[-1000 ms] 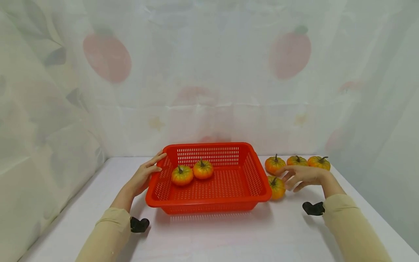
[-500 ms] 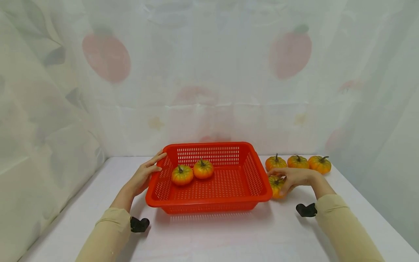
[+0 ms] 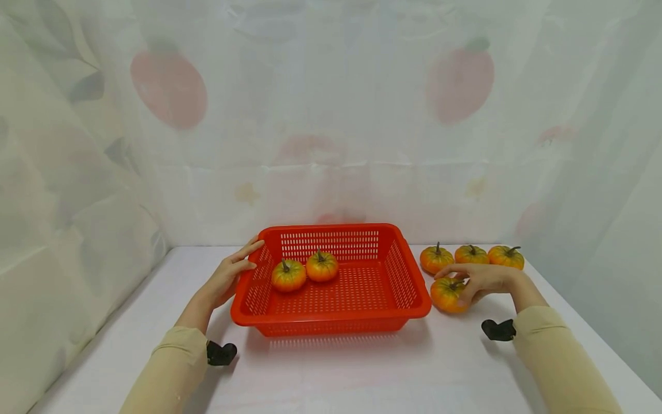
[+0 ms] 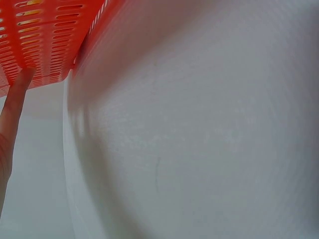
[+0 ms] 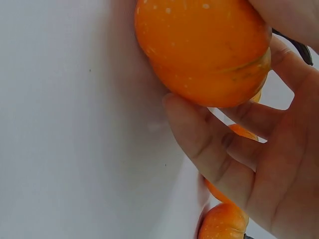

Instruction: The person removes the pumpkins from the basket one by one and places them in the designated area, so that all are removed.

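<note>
My right hand (image 3: 486,279) grips a small orange-and-green pumpkin (image 3: 449,294) just right of the red basket (image 3: 331,317). In the right wrist view, the thumb and fingers lie around the pumpkin (image 5: 204,50), close over the white table. At the basket's left end, my left hand (image 3: 224,279) rests with extended fingers on the rim. One finger (image 4: 20,92) touches the slotted outer wall in the left wrist view. Two pumpkins sit side by side inside the basket, a left one (image 3: 288,276) and a right one (image 3: 322,266).
Behind my right hand stand three more pumpkins in a row: one near the basket (image 3: 437,260), a middle one (image 3: 471,255) and a far right one (image 3: 505,257). The white table (image 3: 331,379) ends at a hanging patterned cloth (image 3: 331,126).
My right hand came left to the front pumpkin, took hold of it, then shifted it slightly right, away from the basket. My left hand and the basket stay in place.
</note>
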A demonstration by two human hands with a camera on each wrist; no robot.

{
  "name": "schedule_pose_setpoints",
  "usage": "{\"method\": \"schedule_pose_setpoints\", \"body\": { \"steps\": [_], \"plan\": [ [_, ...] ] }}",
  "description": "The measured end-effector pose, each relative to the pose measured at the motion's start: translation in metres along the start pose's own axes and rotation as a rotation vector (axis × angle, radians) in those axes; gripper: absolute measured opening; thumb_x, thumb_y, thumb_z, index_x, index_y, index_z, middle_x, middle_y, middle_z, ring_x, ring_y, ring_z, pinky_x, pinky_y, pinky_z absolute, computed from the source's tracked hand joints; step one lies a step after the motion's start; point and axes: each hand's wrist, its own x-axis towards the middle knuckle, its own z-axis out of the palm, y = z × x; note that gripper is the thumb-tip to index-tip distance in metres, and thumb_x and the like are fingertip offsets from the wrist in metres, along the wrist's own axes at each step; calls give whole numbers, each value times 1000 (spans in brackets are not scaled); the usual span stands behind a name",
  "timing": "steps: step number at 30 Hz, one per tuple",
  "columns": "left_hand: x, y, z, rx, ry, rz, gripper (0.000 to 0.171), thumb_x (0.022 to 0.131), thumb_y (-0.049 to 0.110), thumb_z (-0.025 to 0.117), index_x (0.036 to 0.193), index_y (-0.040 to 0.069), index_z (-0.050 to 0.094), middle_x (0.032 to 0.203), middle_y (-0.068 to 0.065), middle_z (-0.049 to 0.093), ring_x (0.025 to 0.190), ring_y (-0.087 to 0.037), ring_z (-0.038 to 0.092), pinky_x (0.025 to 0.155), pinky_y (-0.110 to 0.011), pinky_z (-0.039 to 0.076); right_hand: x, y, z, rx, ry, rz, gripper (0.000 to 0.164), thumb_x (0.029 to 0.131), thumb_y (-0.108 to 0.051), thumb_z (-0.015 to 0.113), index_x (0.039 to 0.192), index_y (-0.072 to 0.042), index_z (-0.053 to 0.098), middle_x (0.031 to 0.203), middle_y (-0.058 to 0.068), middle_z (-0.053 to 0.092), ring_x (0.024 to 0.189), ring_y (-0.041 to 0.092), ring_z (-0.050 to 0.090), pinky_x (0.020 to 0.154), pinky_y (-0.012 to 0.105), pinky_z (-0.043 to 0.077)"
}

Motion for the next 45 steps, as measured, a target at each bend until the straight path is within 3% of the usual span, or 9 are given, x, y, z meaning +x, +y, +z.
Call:
{"method": "schedule_pose_setpoints", "body": {
  "steps": [9, 13, 17, 21, 29, 38, 45],
  "plan": [
    [0, 1, 2, -5, 4, -4, 63, 98, 5, 38, 158, 12, 20, 170, 5, -4, 155, -40, 10, 94, -21, 54, -5, -6, -4, -66, 16, -25, 69, 79, -10, 74, 142, -9, 47, 147, 29, 36, 118, 27, 56, 94, 42, 56],
    [0, 1, 3, -3, 1, -3, 63, 98, 5, 37, 158, 12, 20, 170, 6, -3, 154, -39, 11, 94, -21, 54, -10, -13, -11, -94, 16, -49, 69, 83, -15, 73, 144, -6, 43, 148, 29, 39, 127, 32, 52, 100, 46, 53],
    [0, 1, 3, -4, 2, -3, 63, 98, 5, 37, 158, 13, 20, 170, 6, -3, 155, -39, 11, 94, -21, 54, -14, -26, -17, -145, 52, -68, 70, 85, -20, 72, 147, -9, 41, 150, 28, 40, 133, 40, 46, 103, 50, 50],
    [-1, 1, 3, -3, 5, -7, 63, 98, 5, 37, 158, 14, 20, 170, 6, -3, 155, -39, 10, 94, -21, 55, -16, -43, -20, -213, 95, -119, 66, 88, -24, 70, 147, -14, 42, 151, 27, 40, 137, 45, 41, 103, 53, 50],
    [-1, 2, 3, -8, 6, -2, 63, 98, 5, 38, 158, 13, 21, 170, 6, -3, 155, -39, 10, 95, -21, 54, -11, -81, -20, -370, 236, -285, 54, 92, -34, 64, 141, -19, 49, 144, 21, 53, 130, 40, 54, 101, 55, 50],
    [-2, 2, 4, -6, 5, -4, 63, 98, 5, 38, 158, 12, 20, 170, 5, -3, 155, -39, 9, 94, -20, 54, 14, -123, -9, -299, 346, -460, 47, 93, -32, 64, 137, -22, 54, 141, 13, 58, 125, 33, 59, 102, 52, 51],
    [-3, 4, 3, 5, 6, 1, 62, 98, 5, 38, 158, 12, 20, 170, 5, -3, 154, -39, 11, 94, -20, 54, 37, -153, 6, -229, 380, -544, 42, 92, -27, 66, 133, -20, 58, 142, 9, 57, 127, 32, 57, 105, 51, 49]
  ]
}}
